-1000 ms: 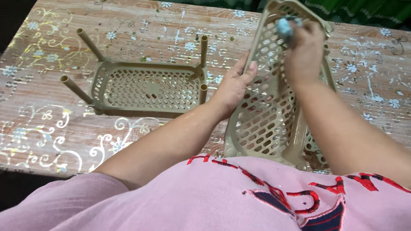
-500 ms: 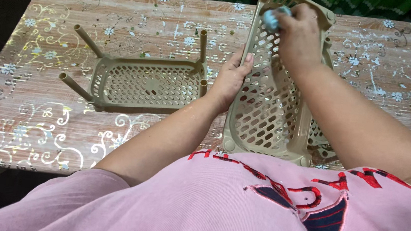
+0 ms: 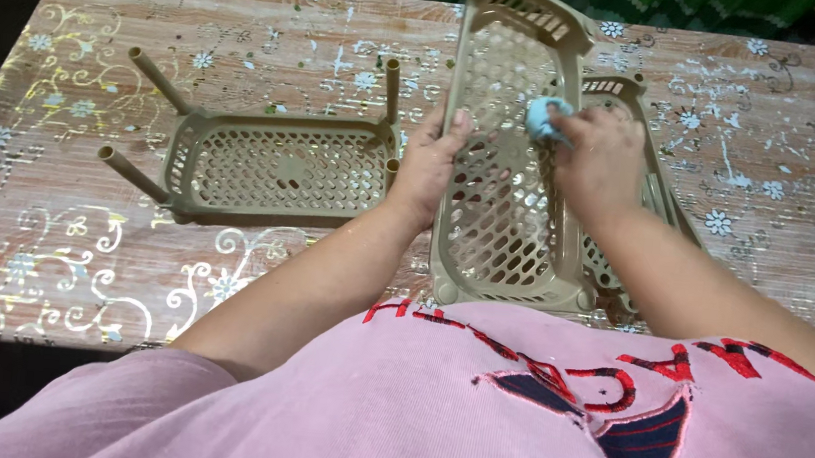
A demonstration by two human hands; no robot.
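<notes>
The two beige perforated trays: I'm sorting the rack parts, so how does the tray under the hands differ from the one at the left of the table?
The held tray stands tilted up on its edge; the left tray lies flat on the table. The held tray shows no posts; the left tray has four posts sticking out. The left hand steadies the held tray while the right hand presses a blue cloth on it; nobody touches the left tray. Both are beige perforated plastic.

The right hand (image 3: 602, 156) covers most of the blue cloth (image 3: 542, 117). A second tan tray (image 3: 647, 172) at frame centre-right is largely hidden behind the upright tray (image 3: 497, 228). The worktop (image 3: 46, 254) near edge disappears under the pink shirt (image 3: 469, 414).
</notes>
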